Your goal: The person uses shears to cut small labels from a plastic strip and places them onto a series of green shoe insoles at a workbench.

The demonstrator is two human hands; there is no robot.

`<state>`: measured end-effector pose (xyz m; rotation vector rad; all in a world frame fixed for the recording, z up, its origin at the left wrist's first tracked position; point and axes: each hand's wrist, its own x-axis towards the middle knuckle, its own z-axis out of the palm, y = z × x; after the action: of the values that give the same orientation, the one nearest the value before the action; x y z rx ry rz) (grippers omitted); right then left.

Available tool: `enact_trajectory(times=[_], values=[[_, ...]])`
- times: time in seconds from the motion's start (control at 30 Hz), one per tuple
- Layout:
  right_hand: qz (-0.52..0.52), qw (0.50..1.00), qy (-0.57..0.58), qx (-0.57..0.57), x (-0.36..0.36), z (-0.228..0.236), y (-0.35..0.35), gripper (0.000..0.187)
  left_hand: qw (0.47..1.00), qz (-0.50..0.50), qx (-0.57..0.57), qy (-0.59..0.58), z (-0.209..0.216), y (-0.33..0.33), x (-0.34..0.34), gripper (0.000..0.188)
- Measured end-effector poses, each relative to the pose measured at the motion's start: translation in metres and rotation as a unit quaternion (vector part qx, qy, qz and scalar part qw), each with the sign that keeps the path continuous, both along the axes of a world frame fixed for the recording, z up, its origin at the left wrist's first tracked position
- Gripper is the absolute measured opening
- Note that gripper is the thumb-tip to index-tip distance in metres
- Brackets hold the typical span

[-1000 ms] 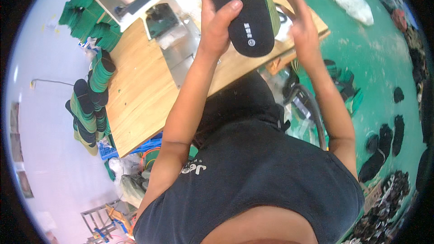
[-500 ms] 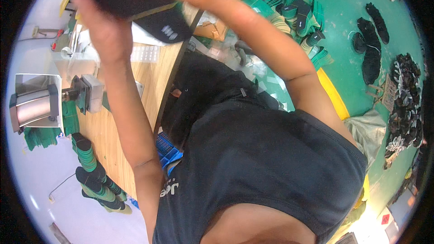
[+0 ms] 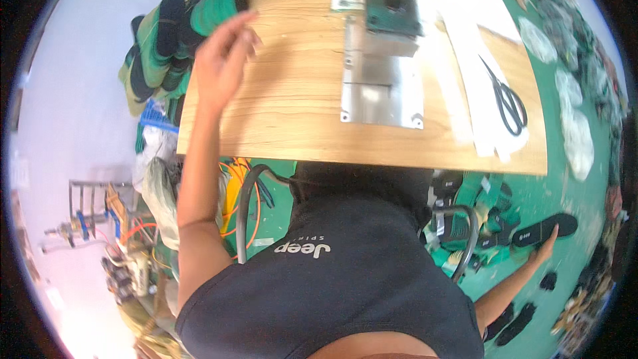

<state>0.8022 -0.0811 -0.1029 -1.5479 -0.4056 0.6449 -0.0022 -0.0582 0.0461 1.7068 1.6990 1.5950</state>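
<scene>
My right hand (image 3: 546,247) reaches out low on the right, beyond the table, gripping a bundle of black insoles (image 3: 531,234) with white print. A thin pale band crosses the bundle near my fingers. It is held over the green floor, next to other black and green insoles (image 3: 458,223). Above the left part of the wooden table (image 3: 292,113), my left hand (image 3: 226,60) is empty, its fingers apart and somewhat blurred. Nearest to it are stacked green and black insoles (image 3: 219,3) at the table's left edge.
A metal press fixture (image 3: 392,16) with a steel base plate (image 3: 382,96) sits mid-table. Black-handled scissors (image 3: 510,106) lie on white strips (image 3: 468,60) at right. Chair arms (image 3: 246,209) flank my body. Clear plastic bags (image 3: 575,139) lie on the floor at right.
My view has swung round to face the table. The black insoles, earlier between both hands, are now in my right hand alone, out at the right. My left hand has let go.
</scene>
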Motion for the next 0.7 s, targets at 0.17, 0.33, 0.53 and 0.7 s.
enact_trajectory(times=[0.17, 0.33, 0.53, 0.7], values=[[-0.048, 0.926, -0.364, -0.09, -0.002, 0.129, 0.039, 0.06, 0.948, 0.173, -0.011, 0.267, 0.021, 0.077, -0.154, 0.04], [0.076, 0.769, -0.614, 0.162, -0.149, 0.218, 0.077, 0.047, 0.885, 0.215, -0.318, 0.264, -0.004, 0.167, -0.262, 0.111], [0.401, 0.755, -0.43, 0.291, -0.366, 0.17, 0.066, 0.031, 0.883, 0.157, -0.338, 0.285, -0.006, 0.128, -0.228, 0.104], [0.677, 0.585, -0.309, 0.321, -0.498, 0.157, 0.049, 0.052, 0.88, 0.054, -0.356, 0.309, 0.032, 0.029, -0.09, 0.109]])
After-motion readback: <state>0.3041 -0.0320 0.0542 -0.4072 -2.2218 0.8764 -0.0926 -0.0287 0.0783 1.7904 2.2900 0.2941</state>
